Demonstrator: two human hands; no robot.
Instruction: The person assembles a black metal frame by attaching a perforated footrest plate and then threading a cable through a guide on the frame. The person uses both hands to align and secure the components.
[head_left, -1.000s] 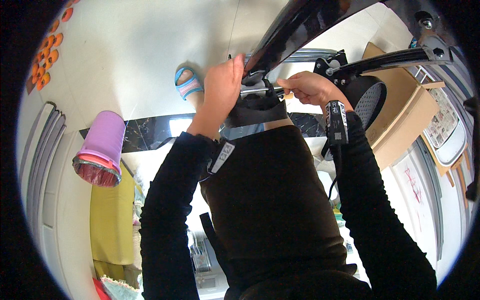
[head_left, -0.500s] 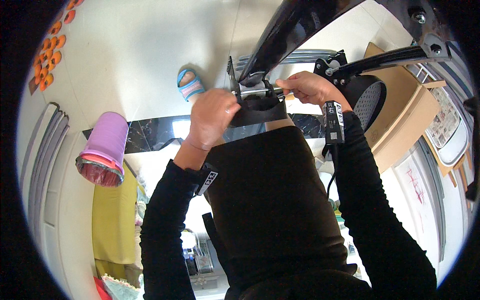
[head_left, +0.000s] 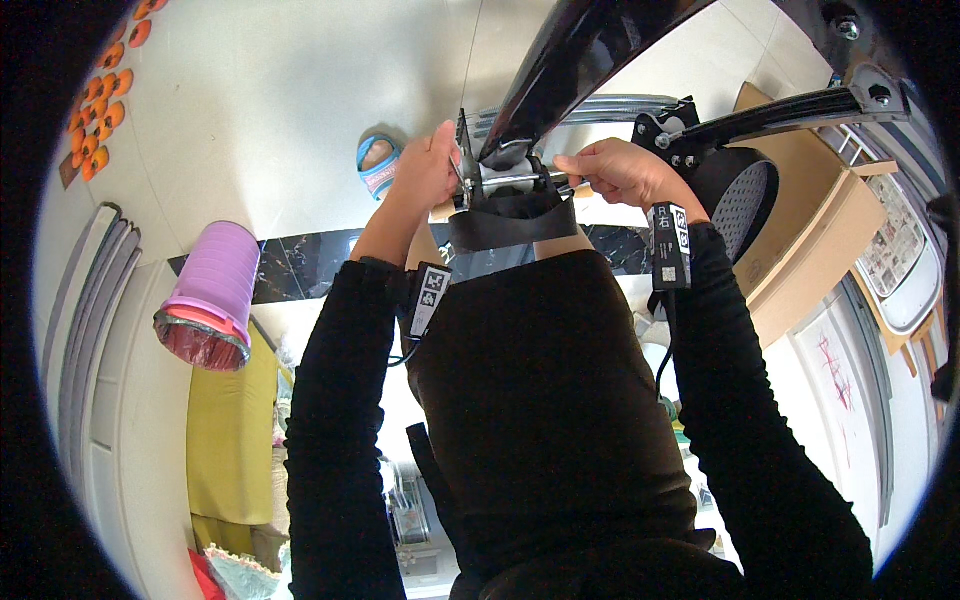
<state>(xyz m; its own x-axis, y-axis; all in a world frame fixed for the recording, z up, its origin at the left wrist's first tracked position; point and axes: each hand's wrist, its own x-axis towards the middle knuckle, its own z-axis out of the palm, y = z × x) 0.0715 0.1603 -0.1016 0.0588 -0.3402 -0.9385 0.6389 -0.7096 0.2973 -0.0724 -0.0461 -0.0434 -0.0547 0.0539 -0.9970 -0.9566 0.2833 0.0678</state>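
A glossy black tube (head_left: pixel 590 70) of a machine that looks like an exercise machine runs down to a joint before me. A silver axle (head_left: pixel 510 182) crosses this joint, above a curved black cover (head_left: pixel 512 228). At the axle's left end, my left hand (head_left: pixel 428 172) is closed on a thin metal tool, mostly hidden by the fingers. On the other side my right hand (head_left: pixel 628 174) pinches something small and dark beside the axle's right end; its kind cannot be made out. A black bracket plate (head_left: pixel 462 135) stands between my left hand and the tube.
A black perforated pedal (head_left: pixel 735 205) and a black link arm (head_left: pixel 770 122) lie to the right. Behind them leans a cardboard box (head_left: pixel 815 235). A purple bin (head_left: pixel 215 270) stands at left. My foot in a blue sandal (head_left: pixel 378 165) rests on the tiles. Metal rails (head_left: pixel 610 108) stretch beyond the joint.
My left hand has turned and shifted slightly up and left, its thumb side now raised, uncovering a thin metal tool at the axle's end. My right hand stays nearly in place.
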